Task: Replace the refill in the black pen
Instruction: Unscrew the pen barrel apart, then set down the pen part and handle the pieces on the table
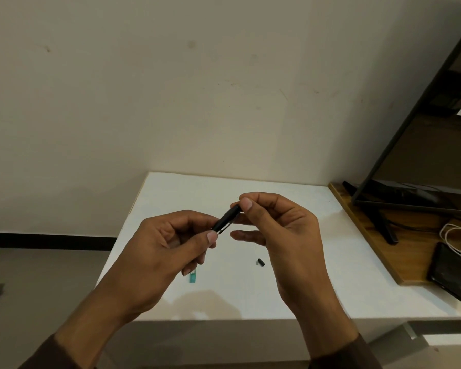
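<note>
The black pen (226, 218) is held in the air above the white table (317, 275), slanting up to the right. My left hand (171, 243) grips its lower part between thumb and fingers, and most of the barrel is hidden inside that fist. My right hand (280, 230) pinches the pen's upper end between thumb and forefinger. A small black pen piece (259, 261) lies on the table below my right hand. A green-tipped clear object (192, 277) lies on the table, partly hidden under my left hand.
A wooden board (378, 249) at the right carries a dark monitor on a stand (399, 161), a white cable (455, 235) and a black phone (450, 275). The wall stands just behind the table. Grey floor lies to the left.
</note>
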`<state>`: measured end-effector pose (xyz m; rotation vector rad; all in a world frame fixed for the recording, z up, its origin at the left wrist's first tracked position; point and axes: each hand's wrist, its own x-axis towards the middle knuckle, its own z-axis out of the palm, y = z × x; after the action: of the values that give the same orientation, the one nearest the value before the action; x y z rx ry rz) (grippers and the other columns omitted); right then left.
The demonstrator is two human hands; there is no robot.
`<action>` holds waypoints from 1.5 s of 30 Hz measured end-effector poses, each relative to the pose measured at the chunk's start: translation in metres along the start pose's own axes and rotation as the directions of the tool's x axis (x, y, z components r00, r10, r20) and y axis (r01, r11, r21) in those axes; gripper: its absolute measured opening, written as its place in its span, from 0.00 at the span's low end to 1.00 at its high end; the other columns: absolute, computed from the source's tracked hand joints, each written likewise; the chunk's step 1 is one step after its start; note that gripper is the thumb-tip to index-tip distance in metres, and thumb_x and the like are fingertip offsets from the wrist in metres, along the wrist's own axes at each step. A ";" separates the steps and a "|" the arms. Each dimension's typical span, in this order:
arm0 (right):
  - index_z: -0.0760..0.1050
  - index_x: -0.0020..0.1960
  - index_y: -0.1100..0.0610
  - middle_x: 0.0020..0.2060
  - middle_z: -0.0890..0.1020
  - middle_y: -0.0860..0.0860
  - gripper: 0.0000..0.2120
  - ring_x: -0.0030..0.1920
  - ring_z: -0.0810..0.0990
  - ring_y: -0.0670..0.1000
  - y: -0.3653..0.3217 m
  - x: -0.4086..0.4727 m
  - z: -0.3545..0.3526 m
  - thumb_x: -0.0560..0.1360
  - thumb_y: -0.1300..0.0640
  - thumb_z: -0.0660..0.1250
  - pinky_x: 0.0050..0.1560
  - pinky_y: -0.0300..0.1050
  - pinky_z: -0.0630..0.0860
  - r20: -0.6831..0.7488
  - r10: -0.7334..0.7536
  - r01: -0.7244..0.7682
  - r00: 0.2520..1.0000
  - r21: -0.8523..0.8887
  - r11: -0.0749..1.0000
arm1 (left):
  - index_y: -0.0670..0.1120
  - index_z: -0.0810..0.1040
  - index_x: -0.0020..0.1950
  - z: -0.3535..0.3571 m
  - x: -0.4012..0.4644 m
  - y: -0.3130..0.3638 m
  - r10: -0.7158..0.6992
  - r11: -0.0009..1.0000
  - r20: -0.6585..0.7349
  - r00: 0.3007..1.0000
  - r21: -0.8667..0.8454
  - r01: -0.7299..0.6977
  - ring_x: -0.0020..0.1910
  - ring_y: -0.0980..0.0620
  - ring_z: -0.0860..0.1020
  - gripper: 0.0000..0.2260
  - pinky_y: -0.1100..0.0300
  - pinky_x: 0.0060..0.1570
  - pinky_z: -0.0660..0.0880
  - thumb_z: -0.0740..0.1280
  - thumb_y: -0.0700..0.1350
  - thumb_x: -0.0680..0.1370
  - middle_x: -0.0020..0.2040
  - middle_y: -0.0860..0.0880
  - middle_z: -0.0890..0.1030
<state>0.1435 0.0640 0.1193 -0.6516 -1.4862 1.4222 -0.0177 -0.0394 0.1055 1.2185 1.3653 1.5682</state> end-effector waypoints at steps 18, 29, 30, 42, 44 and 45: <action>0.87 0.52 0.55 0.44 0.89 0.52 0.10 0.47 0.88 0.55 0.002 -0.001 -0.005 0.79 0.66 0.70 0.42 0.50 0.86 0.047 -0.117 0.122 0.992 -0.109 0.987 | 0.50 0.89 0.52 0.001 0.000 0.000 -0.020 0.999 -0.006 1.000 -0.028 0.020 0.29 0.57 0.77 0.10 0.65 0.29 0.75 0.71 0.46 0.74 0.33 0.48 0.83; 0.87 0.44 0.49 0.38 0.87 0.41 0.02 0.37 0.83 0.38 0.021 0.012 -0.063 0.74 0.55 0.77 0.36 0.31 0.75 -0.208 -0.008 -0.078 0.978 -0.400 0.913 | 0.47 0.88 0.51 0.000 0.002 -0.002 -0.027 0.999 -0.029 0.999 -0.031 0.026 0.27 0.55 0.75 0.09 0.66 0.29 0.73 0.70 0.37 0.78 0.32 0.48 0.82; 0.86 0.44 0.49 0.39 0.87 0.42 0.02 0.40 0.83 0.38 0.029 0.012 -0.068 0.74 0.55 0.77 0.38 0.29 0.75 -0.234 0.012 -0.119 0.972 -0.448 0.886 | 0.47 0.88 0.51 0.001 0.002 -0.003 -0.026 0.999 -0.031 0.999 -0.028 0.025 0.27 0.55 0.76 0.09 0.66 0.29 0.74 0.70 0.37 0.78 0.32 0.48 0.82; 0.84 0.53 0.48 0.48 0.77 0.42 0.08 0.48 0.76 0.45 0.109 0.015 -0.061 0.80 0.56 0.67 0.47 0.40 0.71 -0.111 0.254 -0.213 0.961 -0.882 0.420 | 0.44 0.88 0.50 -0.001 0.001 -0.006 -0.035 0.999 -0.040 0.999 -0.011 0.035 0.26 0.57 0.75 0.08 0.67 0.27 0.72 0.70 0.34 0.79 0.32 0.48 0.82; 0.85 0.54 0.49 0.48 0.76 0.42 0.09 0.47 0.75 0.45 0.112 0.016 -0.060 0.81 0.56 0.66 0.46 0.39 0.71 -0.106 0.251 -0.202 0.962 -0.895 0.397 | 0.44 0.88 0.50 -0.002 0.002 -0.007 -0.037 0.999 -0.043 0.998 -0.017 0.036 0.26 0.57 0.75 0.09 0.67 0.27 0.72 0.70 0.34 0.79 0.32 0.48 0.82; 0.85 0.54 0.49 0.48 0.76 0.42 0.09 0.47 0.75 0.45 0.112 0.016 -0.060 0.81 0.56 0.66 0.46 0.39 0.71 -0.110 0.244 -0.203 0.963 -0.896 0.395 | 0.44 0.88 0.50 -0.003 0.002 -0.007 -0.040 0.999 -0.044 0.998 -0.018 0.039 0.26 0.56 0.75 0.09 0.67 0.27 0.72 0.70 0.34 0.79 0.31 0.48 0.82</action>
<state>0.1644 0.1256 0.0086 -1.5525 -2.2545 0.6551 -0.0213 -0.0373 0.0987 1.1459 1.3930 1.5853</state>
